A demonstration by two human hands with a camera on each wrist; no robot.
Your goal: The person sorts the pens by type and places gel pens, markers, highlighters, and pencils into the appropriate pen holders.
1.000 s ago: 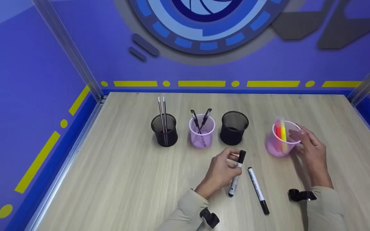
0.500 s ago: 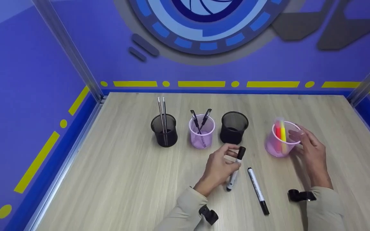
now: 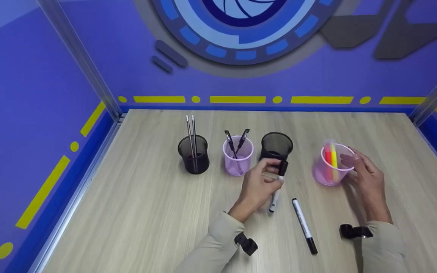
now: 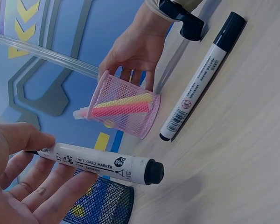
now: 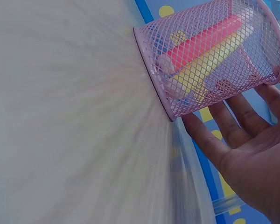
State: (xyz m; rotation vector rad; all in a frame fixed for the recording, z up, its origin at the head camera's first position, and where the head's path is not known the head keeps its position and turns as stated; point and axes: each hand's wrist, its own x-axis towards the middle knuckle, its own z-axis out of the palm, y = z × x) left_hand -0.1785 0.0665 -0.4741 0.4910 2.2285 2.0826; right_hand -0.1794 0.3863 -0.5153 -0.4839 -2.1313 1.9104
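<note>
My left hand (image 3: 258, 185) pinches a white whiteboard marker (image 4: 102, 161) between thumb and fingers, its black cap (image 3: 283, 168) up in front of the black mesh pen cup (image 3: 276, 144). A second whiteboard marker (image 3: 304, 225) lies on the table between my hands. At the right, my right hand (image 3: 370, 180) holds a pink mesh pen cup (image 5: 214, 56) at its rim and side. Inside that cup stand a red highlighter (image 3: 328, 161) and a yellow highlighter (image 3: 334, 161). No pens show in the black cup before my left hand, though its lower part is hidden.
Further left stand a purple mesh cup (image 3: 238, 161) with two black pens (image 3: 242, 138) and another black mesh cup (image 3: 195, 163) with two pencils (image 3: 190, 134). Blue printed panels (image 3: 279, 81) rise behind and beside the wooden table (image 3: 139, 212).
My left hand has carried the marker away from me, up to the front of the black cup. My right hand and the pink cup have stayed in place.
</note>
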